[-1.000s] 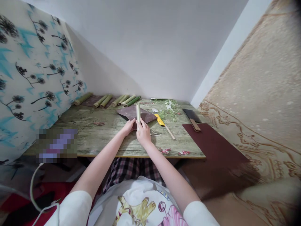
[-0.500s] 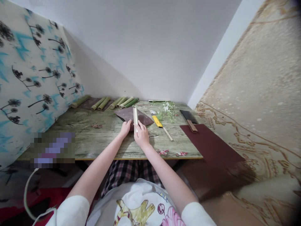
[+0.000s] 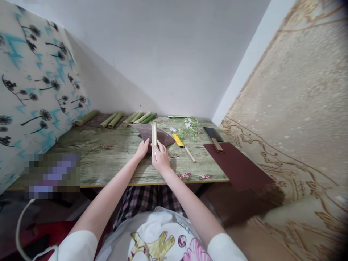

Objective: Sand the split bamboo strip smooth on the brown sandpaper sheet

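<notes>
My right hand [image 3: 161, 156] grips a narrow, pale bamboo strip [image 3: 154, 139], which stands nearly upright with its top end pointing away from me. My left hand [image 3: 142, 149] lies close beside it, its fingers on the near edge of a dark brown sheet [image 3: 156, 135], possibly leather or abrasive paper. The sheet lies flat on a wood-print table [image 3: 108, 163] and passes under the strip. A yellow utility knife [image 3: 178, 140] lies just right of the sheet, beyond my right hand. The lower end of the strip is hidden by my right hand.
A thin wooden stick [image 3: 190, 154] lies by the knife, and green plant clippings [image 3: 190, 129] lie behind it. Several green bamboo tubes [image 3: 136, 117] line the back edge. A black cleaver [image 3: 213, 134] rests at the right, near a dark red board [image 3: 233, 163].
The view has swung, shifting the table left in the frame. The strip shows a paler face than a second ago. Both hands stay close together at the sheet.
</notes>
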Demonstrator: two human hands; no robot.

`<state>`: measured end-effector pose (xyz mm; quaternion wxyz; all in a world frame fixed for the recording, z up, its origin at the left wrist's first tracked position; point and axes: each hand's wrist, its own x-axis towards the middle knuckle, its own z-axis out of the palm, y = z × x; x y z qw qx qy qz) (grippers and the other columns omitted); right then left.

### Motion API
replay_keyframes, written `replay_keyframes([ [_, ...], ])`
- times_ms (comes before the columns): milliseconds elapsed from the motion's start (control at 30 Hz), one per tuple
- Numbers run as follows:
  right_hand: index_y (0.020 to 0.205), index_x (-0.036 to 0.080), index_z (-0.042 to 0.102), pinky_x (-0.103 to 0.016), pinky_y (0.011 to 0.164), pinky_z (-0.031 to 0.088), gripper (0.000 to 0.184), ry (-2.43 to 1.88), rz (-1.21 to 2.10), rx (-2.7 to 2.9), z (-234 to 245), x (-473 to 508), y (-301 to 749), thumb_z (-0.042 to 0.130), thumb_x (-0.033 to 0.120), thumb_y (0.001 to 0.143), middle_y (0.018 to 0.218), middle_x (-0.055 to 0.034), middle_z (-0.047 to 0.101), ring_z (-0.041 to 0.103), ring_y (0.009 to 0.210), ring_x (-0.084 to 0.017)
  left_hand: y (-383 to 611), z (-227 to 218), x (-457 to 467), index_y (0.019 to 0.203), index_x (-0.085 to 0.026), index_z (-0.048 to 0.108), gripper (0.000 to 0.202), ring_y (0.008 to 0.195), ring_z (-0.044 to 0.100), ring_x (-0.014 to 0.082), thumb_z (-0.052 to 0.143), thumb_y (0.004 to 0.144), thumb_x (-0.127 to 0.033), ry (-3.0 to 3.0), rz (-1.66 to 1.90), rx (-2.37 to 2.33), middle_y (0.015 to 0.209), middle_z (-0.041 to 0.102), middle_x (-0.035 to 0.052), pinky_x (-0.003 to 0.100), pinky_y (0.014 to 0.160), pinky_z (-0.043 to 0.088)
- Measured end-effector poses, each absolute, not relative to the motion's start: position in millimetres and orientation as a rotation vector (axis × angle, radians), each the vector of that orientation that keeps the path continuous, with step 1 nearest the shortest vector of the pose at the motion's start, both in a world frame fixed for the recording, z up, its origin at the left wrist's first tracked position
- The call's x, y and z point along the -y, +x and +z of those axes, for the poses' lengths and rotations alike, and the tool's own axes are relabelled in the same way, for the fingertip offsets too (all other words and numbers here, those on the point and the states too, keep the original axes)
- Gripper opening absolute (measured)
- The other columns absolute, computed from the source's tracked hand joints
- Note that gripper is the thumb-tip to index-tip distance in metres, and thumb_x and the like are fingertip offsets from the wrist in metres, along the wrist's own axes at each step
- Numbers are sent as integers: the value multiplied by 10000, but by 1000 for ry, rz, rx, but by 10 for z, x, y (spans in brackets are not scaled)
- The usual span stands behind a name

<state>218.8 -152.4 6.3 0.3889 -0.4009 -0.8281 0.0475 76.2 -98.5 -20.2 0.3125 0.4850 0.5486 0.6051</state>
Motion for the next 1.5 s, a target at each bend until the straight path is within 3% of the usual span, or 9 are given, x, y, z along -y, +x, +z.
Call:
replay_keyframes([
  [133, 1243, 216, 395, -392, 986, 195, 573, -982, 122, 2140, 44, 1520, 2170, 430, 102, 683, 1353, -49, 240, 234, 1195, -230, 747, -207, 968, 969, -133, 569, 387, 945, 528, 207, 417, 768, -427, 1299, 1705, -1414, 1001, 601, 83, 305, 842, 373],
  [333, 1243, 190, 401, -379, 964, 241, 544, -997, 157, 2155, -66, 1419, 2125, 426, 131, 703, 1300, -77, 346, 295, 1162, -225, 670, -265, 895, 907, -134, 584, 304, 890, 544, 217, 454, 734, -348, 1123, 1695, -1567, 926, 620, 84, 326, 807, 393],
  [567, 1249, 181, 395, -360, 977, 230, 547, -917, 155, 2165, -54, 1401, 2135, 408, 128, 705, 1283, -69, 380, 308, 1166, -206, 614, -256, 875, 697, -132, 567, 277, 642, 541, 174, 441, 707, -378, 1051, 1582, -1625, 699, 608, 61, 280, 602, 412],
  [833, 1259, 162, 374, -356, 973, 242, 583, -960, 175, 2146, -56, 1384, 2152, 410, 117, 679, 1271, -77, 395, 334, 1142, -207, 693, -242, 930, 488, -172, 443, 359, 429, 432, 126, 420, 714, -451, 1173, 1479, -1662, 429, 457, -2, 243, 422, 314],
  [1500, 1311, 197, 276, -368, 959, 257, 657, -1001, 121, 2247, 1, 1490, 2126, 439, 104, 682, 1372, -63, 224, 327, 1144, -215, 681, -239, 950, 516, -154, 477, 375, 458, 433, 116, 439, 708, -475, 1250, 1534, -1568, 469, 479, -2, 230, 449, 330],
])
